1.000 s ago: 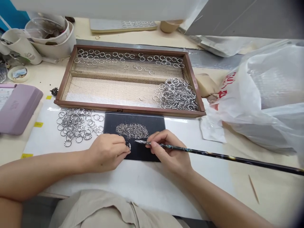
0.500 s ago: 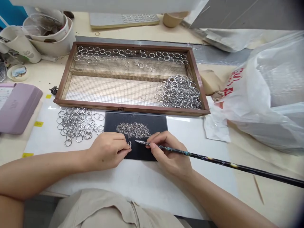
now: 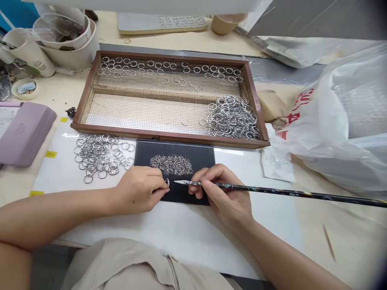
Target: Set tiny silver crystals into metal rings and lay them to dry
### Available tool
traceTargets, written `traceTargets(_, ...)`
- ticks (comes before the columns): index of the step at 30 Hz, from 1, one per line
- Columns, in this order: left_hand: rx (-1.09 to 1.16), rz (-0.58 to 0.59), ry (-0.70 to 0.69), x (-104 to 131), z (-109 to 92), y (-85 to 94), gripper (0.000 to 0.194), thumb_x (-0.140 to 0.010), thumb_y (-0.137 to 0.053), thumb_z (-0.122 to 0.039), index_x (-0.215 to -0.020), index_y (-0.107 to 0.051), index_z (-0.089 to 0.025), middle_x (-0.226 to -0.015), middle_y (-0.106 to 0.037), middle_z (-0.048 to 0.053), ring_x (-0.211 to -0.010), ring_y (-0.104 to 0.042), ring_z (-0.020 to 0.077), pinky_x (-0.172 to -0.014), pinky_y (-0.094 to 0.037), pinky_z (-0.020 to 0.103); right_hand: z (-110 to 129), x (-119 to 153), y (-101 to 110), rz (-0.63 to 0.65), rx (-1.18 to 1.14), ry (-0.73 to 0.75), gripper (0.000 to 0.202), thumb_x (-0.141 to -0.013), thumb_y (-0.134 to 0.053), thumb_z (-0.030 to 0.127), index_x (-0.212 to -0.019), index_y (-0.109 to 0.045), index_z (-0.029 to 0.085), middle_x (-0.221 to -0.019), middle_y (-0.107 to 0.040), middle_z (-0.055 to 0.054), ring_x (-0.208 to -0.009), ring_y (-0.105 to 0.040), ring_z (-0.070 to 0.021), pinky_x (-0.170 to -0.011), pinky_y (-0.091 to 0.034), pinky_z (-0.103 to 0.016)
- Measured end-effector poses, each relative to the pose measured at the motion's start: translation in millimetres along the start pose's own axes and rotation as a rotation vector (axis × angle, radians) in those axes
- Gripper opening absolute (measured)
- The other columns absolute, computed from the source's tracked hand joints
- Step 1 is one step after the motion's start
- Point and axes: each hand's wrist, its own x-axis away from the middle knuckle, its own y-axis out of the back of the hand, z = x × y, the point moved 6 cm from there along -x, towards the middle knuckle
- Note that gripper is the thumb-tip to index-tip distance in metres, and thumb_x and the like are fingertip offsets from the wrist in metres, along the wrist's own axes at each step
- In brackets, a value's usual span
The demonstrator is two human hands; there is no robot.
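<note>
Between the thumb and fingers of my left hand (image 3: 145, 189) is a silver ring (image 3: 168, 182), mostly covered by the fingertips. My right hand (image 3: 225, 191) grips a long black stick pen with a pale pointed tip (image 3: 181, 182), its shaft running off to the right edge. The tip points at the ring from a short distance away. Beneath both hands lies a black tray (image 3: 181, 192), with a patch of tiny sparkling stones (image 3: 171, 164) on it. To the left, a loose pile of silver rings (image 3: 99, 155) spreads over white paper.
A wooden-framed mesh tray (image 3: 169, 134) stands behind the black tray, bearing rows of rings and a heap of rings (image 3: 232, 119). White plastic bags (image 3: 326, 133) bulge at the right. A purple case (image 3: 28, 133) and white cups (image 3: 38, 60) are at the left; a toothpick (image 3: 329, 243) lies front right.
The pen's shaft has swung up toward level, and its tip sits slightly lower. My left hand keeps its pinch on the ring. The whole view has shifted slightly.
</note>
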Motion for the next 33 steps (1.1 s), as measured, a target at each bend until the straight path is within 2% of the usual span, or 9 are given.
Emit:
traceTargets(13,-0.022,-0.017,-0.031,0.8,0.4,0.7,0.017,-0.083,-0.05,-0.012,-0.072,-0.063,-0.014,-0.065,-0.061,0.001,-0.058,-0.054,0.01,-0.052,-0.042,0.02,-0.9,-0.3,-3.0,0.069,-0.07,0.026,0.009,-0.088,-0.052,0.024,-0.079,-0.051,0.021,-0.074,-0.061,0.0,-0.057,-0.054,-0.0102,-0.05,-0.044,-0.024)
traceTargets(21,-0.067,-0.044,-0.037,2.2,0.8,0.5,0.019,-0.083,-0.051,-0.013,-0.068,-0.063,-0.015,-0.062,-0.056,0.0,-0.053,-0.05,0.0081,-0.045,-0.035,0.019,0.6,-2.7,-4.9,0.066,-0.065,0.04,0.009,-0.087,-0.054,0.024,-0.079,-0.051,0.021,-0.074,-0.06,0.0,-0.06,-0.056,-0.0103,-0.049,-0.046,-0.023)
traceTargets(33,-0.083,-0.05,-0.054,0.7,0.2,0.2,0.023,-0.085,-0.049,-0.015,-0.066,-0.062,-0.015,-0.062,-0.058,-0.001,-0.053,-0.051,0.0081,-0.045,-0.036,0.019,-3.8,-1.6,-2.8,0.076,-0.087,0.006,0.009,-0.088,-0.053,0.025,-0.079,-0.051,0.022,-0.075,-0.06,0.0,-0.061,-0.056,-0.0097,-0.05,-0.045,-0.022)
